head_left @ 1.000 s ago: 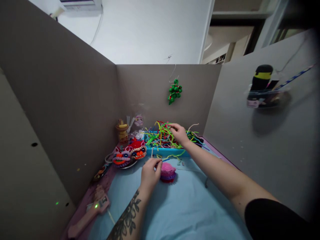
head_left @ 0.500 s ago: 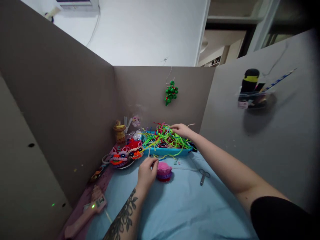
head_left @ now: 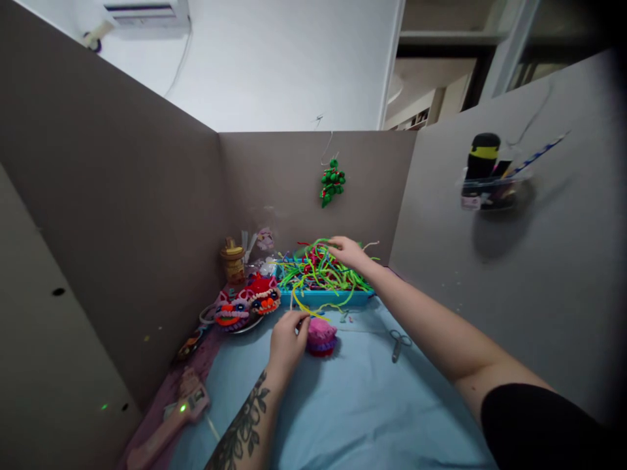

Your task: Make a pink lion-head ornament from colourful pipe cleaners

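Observation:
My left hand (head_left: 288,339) is closed in a pinch above the blue cloth, with a pale pipe cleaner (head_left: 292,299) standing up from its fingers. Right beside those fingertips sits a small round piece (head_left: 322,336) of fuzzy pink, purple and red bands. My right hand (head_left: 349,253) reaches over a tangle of pipe cleaners (head_left: 313,271), mostly green, heaped in a blue tray (head_left: 343,298). Its fingers are drawn together at a green pipe cleaner (head_left: 319,241) that arcs up out of the heap. A yellow pipe cleaner (head_left: 306,309) droops over the tray's front edge.
Fuzzy animal-faced pieces (head_left: 247,305) lie on a plate at left, before a brown cup (head_left: 233,264). Scissors (head_left: 399,343) rest on the cloth at right. A pink glue gun (head_left: 169,421) lies front left. Grey panels surround the table; a green ornament (head_left: 333,184) hangs at the back.
Yellow strands that stretched left from the heap now droop over the tray's front edge. A green strand has risen at my right fingertips. My left hand has stayed beside the pink piece.

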`<state>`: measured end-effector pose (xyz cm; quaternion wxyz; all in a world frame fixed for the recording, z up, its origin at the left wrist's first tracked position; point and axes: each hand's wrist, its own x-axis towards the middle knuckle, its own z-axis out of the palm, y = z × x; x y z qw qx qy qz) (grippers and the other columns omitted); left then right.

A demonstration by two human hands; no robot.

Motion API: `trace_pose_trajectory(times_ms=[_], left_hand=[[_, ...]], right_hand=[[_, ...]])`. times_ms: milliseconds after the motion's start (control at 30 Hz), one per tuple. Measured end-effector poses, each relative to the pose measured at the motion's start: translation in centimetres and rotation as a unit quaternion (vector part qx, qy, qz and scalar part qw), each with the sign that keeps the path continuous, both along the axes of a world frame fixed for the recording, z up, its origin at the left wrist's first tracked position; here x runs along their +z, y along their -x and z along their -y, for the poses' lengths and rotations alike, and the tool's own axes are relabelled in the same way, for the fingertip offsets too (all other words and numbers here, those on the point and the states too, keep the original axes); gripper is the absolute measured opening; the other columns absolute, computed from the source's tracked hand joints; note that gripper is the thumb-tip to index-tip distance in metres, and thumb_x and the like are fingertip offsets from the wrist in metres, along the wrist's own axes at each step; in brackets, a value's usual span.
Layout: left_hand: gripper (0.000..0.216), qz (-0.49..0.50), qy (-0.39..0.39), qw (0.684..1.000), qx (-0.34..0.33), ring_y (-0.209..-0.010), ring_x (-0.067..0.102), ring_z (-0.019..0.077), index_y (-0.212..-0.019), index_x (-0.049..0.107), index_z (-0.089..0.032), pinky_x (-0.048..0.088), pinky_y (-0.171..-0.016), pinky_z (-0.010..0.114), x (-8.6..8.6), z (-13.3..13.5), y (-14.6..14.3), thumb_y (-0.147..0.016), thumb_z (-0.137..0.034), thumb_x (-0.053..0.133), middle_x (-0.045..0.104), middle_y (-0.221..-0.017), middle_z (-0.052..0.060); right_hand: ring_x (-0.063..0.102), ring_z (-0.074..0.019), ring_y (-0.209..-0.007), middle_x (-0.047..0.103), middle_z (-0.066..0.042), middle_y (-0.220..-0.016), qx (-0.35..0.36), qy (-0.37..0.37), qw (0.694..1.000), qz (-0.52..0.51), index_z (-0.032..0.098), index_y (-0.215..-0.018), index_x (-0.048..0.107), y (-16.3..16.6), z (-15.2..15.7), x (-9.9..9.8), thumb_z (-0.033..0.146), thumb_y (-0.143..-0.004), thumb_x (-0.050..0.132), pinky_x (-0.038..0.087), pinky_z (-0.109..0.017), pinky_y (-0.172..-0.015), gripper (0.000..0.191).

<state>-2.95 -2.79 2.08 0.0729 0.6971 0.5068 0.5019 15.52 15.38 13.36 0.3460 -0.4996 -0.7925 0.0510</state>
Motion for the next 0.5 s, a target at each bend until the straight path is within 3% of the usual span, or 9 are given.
trace_pose_trajectory(times_ms=[133, 267, 367, 500], left_hand=[[0.019, 0.001, 0.005, 1.0, 0.009, -0.078, 0.061, 0.0177, -0.089, 0.068, -0.018, 0.048, -0.072, 0.03, -0.3, -0.3, 0.2, -0.085, -0.021, 0.05, 0.069, -0.085, 0.006], [0.019, -0.012, 0.013, 1.0, 0.004, -0.08, 0.061, 0.0182, -0.089, 0.068, -0.019, 0.047, -0.073, 0.03, -0.4, -0.4, 0.1, -0.084, -0.021, 0.05, 0.069, -0.088, 0.006], [0.019, -0.018, 0.017, 1.0, 0.002, -0.08, 0.061, 0.0183, -0.09, 0.068, -0.019, 0.047, -0.074, 0.03, -0.4, -0.3, 0.0, -0.084, -0.02, 0.051, 0.069, -0.088, 0.006], [0.019, -0.021, 0.022, 0.999, -0.013, -0.081, 0.061, 0.0182, -0.089, 0.069, -0.019, 0.047, -0.075, 0.031, -0.4, -0.3, -0.1, -0.084, -0.019, 0.05, 0.069, -0.087, 0.006]], right_hand=[[0.065, -0.0231, -0.091, 0.071, -0.008, -0.094, -0.001, 0.073, 0.996, 0.048, 0.015, -0.104, 0.07, 0.6, 0.3, -1.1, 0.025, -0.08, 0.055, 0.047, -0.028, -0.083, 0.03], [0.064, -0.0204, -0.093, 0.07, -0.005, -0.102, 0.031, 0.079, 0.995, 0.054, 0.019, -0.109, 0.067, 1.1, 1.3, -1.5, 0.02, -0.081, 0.051, 0.047, -0.026, -0.083, 0.033], [0.06, -0.0182, -0.098, 0.063, -0.005, -0.115, 0.179, 0.067, 0.975, 0.11, 0.022, -0.122, 0.059, 2.0, 2.8, -2.2, 0.008, -0.074, 0.053, 0.046, -0.026, -0.084, 0.051], [0.058, -0.0169, -0.095, 0.06, -0.006, -0.113, 0.36, 0.046, 0.891, 0.272, 0.026, -0.125, 0.055, 3.7, 4.6, -4.2, 0.0, -0.07, 0.05, 0.044, -0.025, -0.08, 0.061]])
